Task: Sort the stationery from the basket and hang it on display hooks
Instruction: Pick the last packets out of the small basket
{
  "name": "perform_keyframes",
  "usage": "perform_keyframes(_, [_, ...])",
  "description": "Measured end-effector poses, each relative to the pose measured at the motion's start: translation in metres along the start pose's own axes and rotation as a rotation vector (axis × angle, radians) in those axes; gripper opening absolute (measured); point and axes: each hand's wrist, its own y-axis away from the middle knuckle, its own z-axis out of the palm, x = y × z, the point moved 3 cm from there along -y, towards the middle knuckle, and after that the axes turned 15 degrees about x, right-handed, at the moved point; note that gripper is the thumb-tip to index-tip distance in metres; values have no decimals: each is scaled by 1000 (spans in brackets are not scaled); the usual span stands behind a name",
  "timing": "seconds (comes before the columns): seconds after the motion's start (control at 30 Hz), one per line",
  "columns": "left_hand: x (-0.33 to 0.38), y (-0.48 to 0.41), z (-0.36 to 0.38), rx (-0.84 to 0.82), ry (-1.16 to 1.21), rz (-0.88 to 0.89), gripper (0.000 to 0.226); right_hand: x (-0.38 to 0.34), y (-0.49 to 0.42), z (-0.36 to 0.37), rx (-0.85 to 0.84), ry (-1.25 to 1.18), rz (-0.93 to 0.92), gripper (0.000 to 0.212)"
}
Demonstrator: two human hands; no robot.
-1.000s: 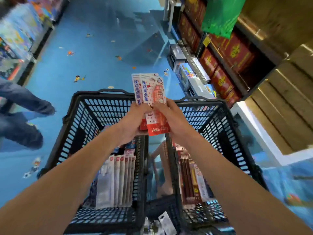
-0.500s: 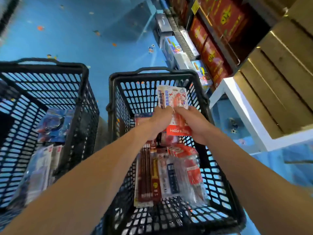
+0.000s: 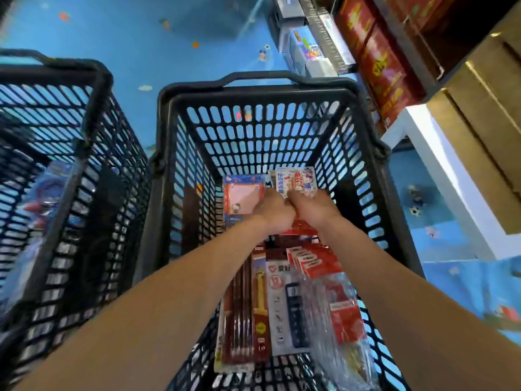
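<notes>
My left hand (image 3: 270, 213) and right hand (image 3: 315, 208) pinch carded packs (image 3: 296, 180) inside the basket (image 3: 253, 88): sorting, I judge, then finding their hook.

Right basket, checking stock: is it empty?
No, the right basket holds pencil packs on its floor.

Head view, steeply downward, seemingly close above basket (image 3: 253, 94)

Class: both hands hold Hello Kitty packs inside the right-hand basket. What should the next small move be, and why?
Probably set the Hello Kitty packs down in the black basket beside the pink notepad pack: the left hand and right hand grip them low inside it, and no display hook is in view.
</notes>
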Motion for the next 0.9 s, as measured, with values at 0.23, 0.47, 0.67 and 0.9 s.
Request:
perform_keyframes(0.23, [4, -5, -9, -3, -238, 175, 12, -15, -2, 2, 158, 531, -136, 49])
perform_keyframes(0.47, [-17, -5, -20, 7, -103, 151, 27, -33, 22, 11, 338, 1020, -362, 57])
perform_keyframes(0.67, [7, 24, -61, -33, -57, 182, 32, -51, 46, -2, 409, 864, -486, 50])
perform_keyframes(0.9, [43, 53, -187, 102, 115, 340, 13, -166, 102, -3, 491, 60, -540, 14])
